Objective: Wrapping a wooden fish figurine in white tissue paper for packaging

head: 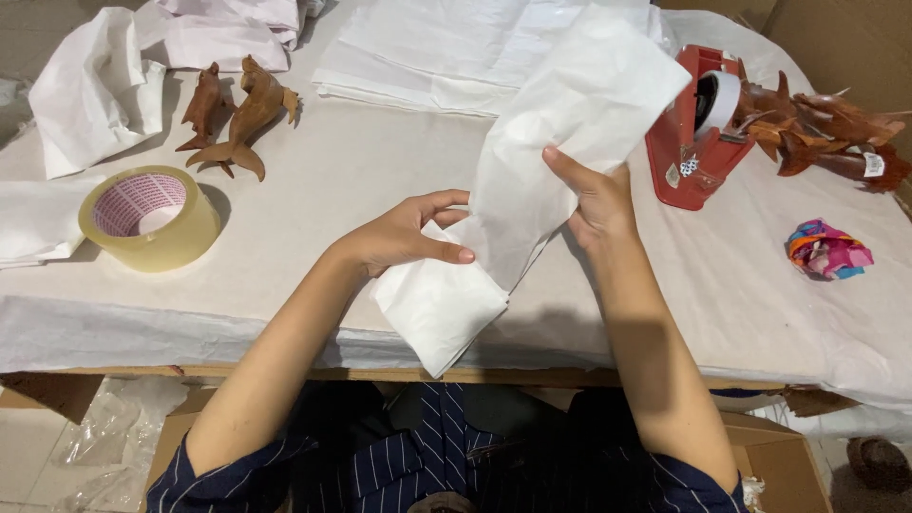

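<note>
Fingers [446, 249] of both hands clamp the white wrapping paper [541, 180], its long axis running lower-left to upper-right at frame centre.

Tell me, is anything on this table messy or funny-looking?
A crumpled, brightly coloured wad lies alone near the right edge, unlike the white paper and brown wooden carvings around it. Otherwise nothing stands out: the left hand and right hand hold a white paper bundle.

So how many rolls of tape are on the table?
2: a wide yellowish tape roll lies flat at the table's left, and a white roll sits in the red dispenser at right. Paper may hide others.
</note>
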